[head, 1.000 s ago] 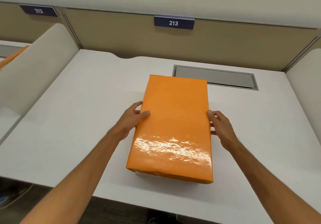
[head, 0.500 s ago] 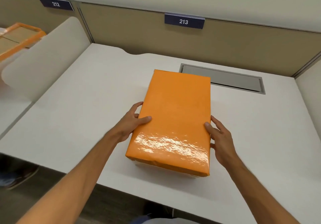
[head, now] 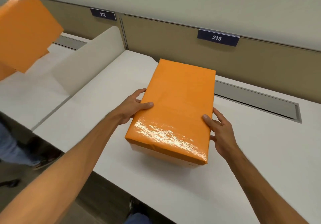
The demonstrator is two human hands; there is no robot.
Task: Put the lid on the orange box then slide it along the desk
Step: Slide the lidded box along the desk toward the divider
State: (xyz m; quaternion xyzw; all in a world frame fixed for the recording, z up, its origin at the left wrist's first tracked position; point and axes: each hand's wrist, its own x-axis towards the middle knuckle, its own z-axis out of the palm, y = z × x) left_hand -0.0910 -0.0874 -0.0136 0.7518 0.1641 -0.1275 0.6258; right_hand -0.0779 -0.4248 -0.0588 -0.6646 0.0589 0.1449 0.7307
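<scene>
Orange box (head: 175,109): glossy wrapped lid (head: 178,95) sits fully on it, so you cannot see what is inside; a paler base shows under the lid's near edge.
Box position: it rests on the white desk (head: 260,154), long side running from the near edge toward the back edge, its far end close to the back panel.
Your left hand (head: 133,107): pressed against the box's left side, thumb lying on top of the lid, fingers curled round the side wall; it is clamped on the box.
Your right hand (head: 218,131): against the box's right side near the front corner, thumb on the lid's edge, fingers spread along the side wall; it grips the box too.
Desk slot: a grey cable tray cover (head: 257,102) is set into the desk by the back edge, to the right of the box, closed, contents not visible.
Labels: a dark plate marked 213 (head: 218,37) on the back panel above your desk, and one marked 212 (head: 102,14) over the neighbouring bay.
Divider: a pale screen (head: 90,58) stands along the desk's left edge.
Second orange box (head: 26,31): blurred, at the upper left over the neighbouring desk; you cannot tell what holds it.
</scene>
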